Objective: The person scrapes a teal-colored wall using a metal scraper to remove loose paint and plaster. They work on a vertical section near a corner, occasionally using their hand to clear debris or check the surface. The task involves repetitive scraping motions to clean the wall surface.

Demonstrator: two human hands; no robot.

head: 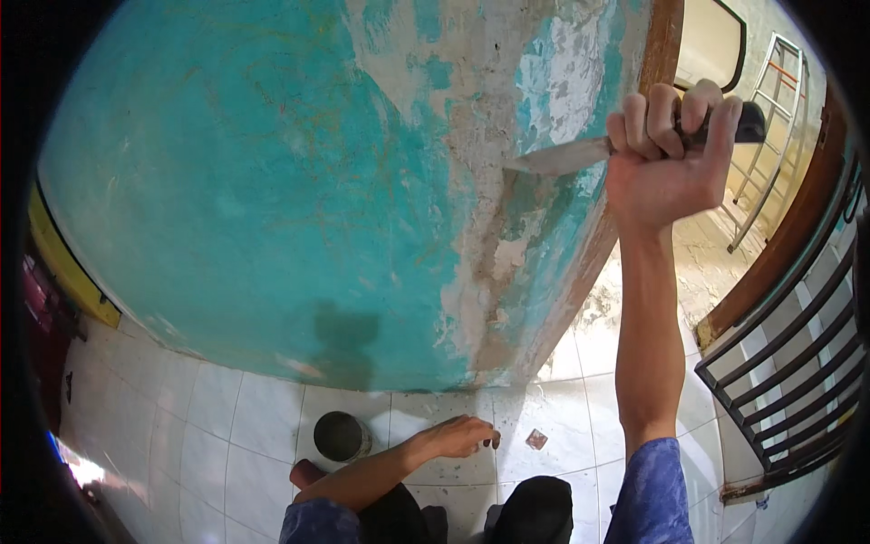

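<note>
My right hand (669,149) is raised at the upper right, its fingers closed round the black handle of a knife (564,158). The wide metal blade points left, its tip at or close to a bare, scraped strip of the turquoise painted wall (272,177); contact is hard to tell. Low over the tiled floor, my left hand (465,436) hangs with its fingers loosely bent and nothing seen in it. A round dark container (342,436) stands on the floor to the left of that hand.
A small brownish square piece (536,439) lies on the white floor tiles. A wooden door frame (660,47) edges the wall, with a metal ladder (775,115) beyond it. Dark metal bars (788,408) stand at the right. A reddish cylindrical object (306,474) is beside my left forearm.
</note>
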